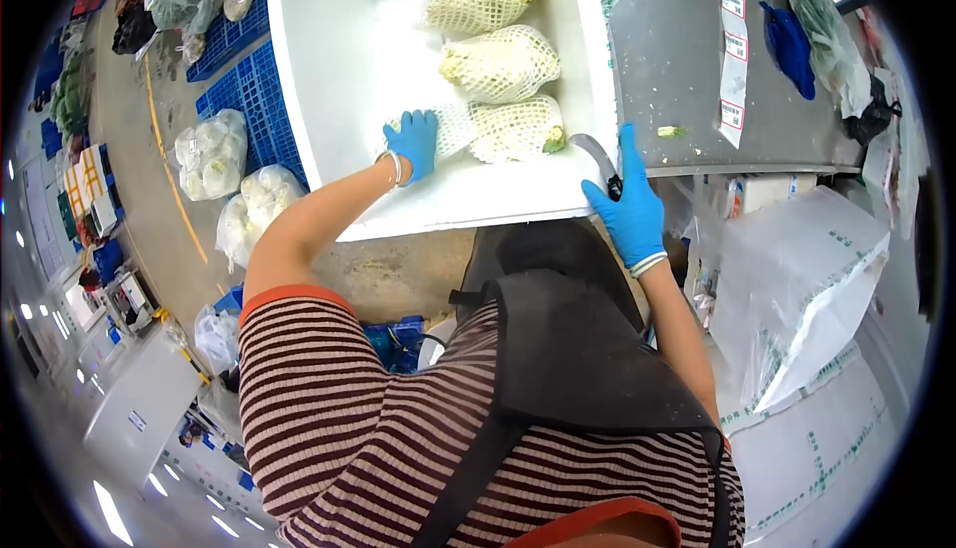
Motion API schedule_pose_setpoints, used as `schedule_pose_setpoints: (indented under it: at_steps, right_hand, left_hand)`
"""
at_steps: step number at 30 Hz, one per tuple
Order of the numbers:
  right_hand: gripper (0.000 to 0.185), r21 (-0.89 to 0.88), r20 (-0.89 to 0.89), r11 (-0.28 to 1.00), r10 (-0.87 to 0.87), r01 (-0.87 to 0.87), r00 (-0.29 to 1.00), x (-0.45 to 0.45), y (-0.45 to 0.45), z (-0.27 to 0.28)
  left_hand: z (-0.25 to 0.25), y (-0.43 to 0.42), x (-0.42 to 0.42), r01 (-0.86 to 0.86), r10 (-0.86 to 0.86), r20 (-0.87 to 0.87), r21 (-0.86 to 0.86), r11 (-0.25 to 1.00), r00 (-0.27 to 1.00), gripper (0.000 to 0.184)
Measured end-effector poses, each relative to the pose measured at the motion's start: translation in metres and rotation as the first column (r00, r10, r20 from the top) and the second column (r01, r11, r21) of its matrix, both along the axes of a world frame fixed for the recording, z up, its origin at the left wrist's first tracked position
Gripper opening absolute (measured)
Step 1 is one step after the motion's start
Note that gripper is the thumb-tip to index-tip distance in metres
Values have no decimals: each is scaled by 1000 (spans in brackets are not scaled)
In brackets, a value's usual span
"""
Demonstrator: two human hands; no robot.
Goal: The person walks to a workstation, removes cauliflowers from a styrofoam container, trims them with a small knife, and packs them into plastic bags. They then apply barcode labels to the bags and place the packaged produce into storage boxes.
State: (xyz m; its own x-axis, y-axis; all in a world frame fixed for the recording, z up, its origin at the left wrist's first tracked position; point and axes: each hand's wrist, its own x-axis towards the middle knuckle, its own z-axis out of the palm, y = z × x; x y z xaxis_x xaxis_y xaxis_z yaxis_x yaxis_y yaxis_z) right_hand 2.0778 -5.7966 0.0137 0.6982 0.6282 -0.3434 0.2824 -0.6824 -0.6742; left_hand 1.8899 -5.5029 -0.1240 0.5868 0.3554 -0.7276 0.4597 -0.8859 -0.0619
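My left hand (413, 143), in a blue glove, lies inside the white foam box (358, 10), its fingers stretched over pale foam netting (455, 128). What is under the palm is hidden. Right beside that netting rests a netted napa cabbage (513, 130) with a pale yellow-green end. Several more cabbages in foam nets (503, 62) line the box's right side. At the box's near right corner, my right hand (632, 215), also gloved in blue, holds a curved knife (596, 155) by its dark handle. The blade points up and left over the rim.
Right of the box is a grey metal table (667, 60) with a strip of labels (734, 65), a leaf scrap (672, 132) and a blue cloth-like item (789, 50). Wrapped white boxes (797, 279) stand below it. Blue pallets (254, 100) and bagged vegetables (212, 155) lie left.
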Motion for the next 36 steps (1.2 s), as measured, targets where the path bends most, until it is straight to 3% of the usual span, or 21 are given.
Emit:
schedule_pose_setpoints:
  at_steps: [2,3,6,7,10,11,15,18,20,21,22,25,26,27,28,29,31,32,33,35,36]
  right_hand:
    - [92,-22,10,1000,5,-5,1000,-4,3,-2]
    - [89,-27,60,1000,-4,6,998,-5,4,-3]
    - [87,-96,10,994,-48,49,999,1,9,0]
    - [86,-101,13,993,-52,53,999,2,9,-1]
    - [84,-106,46,994,-14,19,999,0,4,-10]
    - [83,-139,35,990,-16,21,999,2,5,-3]
    - [84,-143,1,989,-47,46,999,10,8,0]
    - [84,-75,83,997,-20,26,996,5,1,-16]
    - [85,-97,21,995,-30,32,999,5,1,-12]
    - [84,-121,-12,992,-35,34,999,4,3,-9]
    - [84,-151,-39,988,-45,38,998,4,4,-6]
    - [85,37,-96,997,-63,67,993,11,-5,-9]
    - [87,112,-177,987,-93,114,980,21,-6,-10]
    - [83,118,-140,981,-139,156,980,31,-11,-17]
    - [77,156,-292,935,-264,319,919,44,-12,-10]
    - [71,106,-365,892,-376,439,852,59,-13,-11]
    - [63,14,-428,834,-494,552,757,93,-19,-23]
    - [60,-22,-424,830,-513,558,747,109,-24,-38]
    - [61,-12,-307,837,-523,547,795,123,-31,-83]
    - [67,84,-136,850,-507,520,851,140,-44,-122]
    - [73,171,-86,853,-485,493,870,144,-49,-121]
  left_hand:
    - [24,-4,1,32,-33,-13,-61,998,999,84]
    - [17,8,1,-36,28,-43,-190,981,999,97]
    - [18,25,12,-210,203,-65,-154,965,977,101]
    - [-4,31,4,-159,162,20,-117,980,987,99]
    - [-28,48,25,-87,69,-100,-191,978,993,93]
    - [-27,55,28,-77,70,-40,-215,973,997,86]
    - [-16,67,38,-486,463,-152,-214,847,873,77]
    - [-30,32,23,-453,462,36,-146,880,886,70]
    - [-71,14,-7,-364,379,44,-195,911,924,84]
    - [-95,-2,-17,-459,460,6,-50,887,888,97]
    - [-95,-10,-17,-497,501,67,-74,865,863,102]
    - [-104,21,-17,-510,508,-75,-240,826,858,111]
    - [-152,55,-39,-434,437,-79,-355,828,896,115]
    - [-150,69,-39,-467,477,-102,-460,755,873,112]
    - [-145,80,-40,-527,590,-205,-724,445,781,112]
    - [-17,52,18,-644,589,-279,-454,615,759,109]
    - [-20,79,10,-663,688,-187,-527,532,701,107]
    - [-2,84,23,-622,671,-109,-506,598,733,89]
    - [-29,110,18,-521,692,66,-608,599,718,73]
    - [9,111,44,-377,742,337,-697,611,580,54]
    - [62,87,73,-290,660,470,-639,713,587,48]
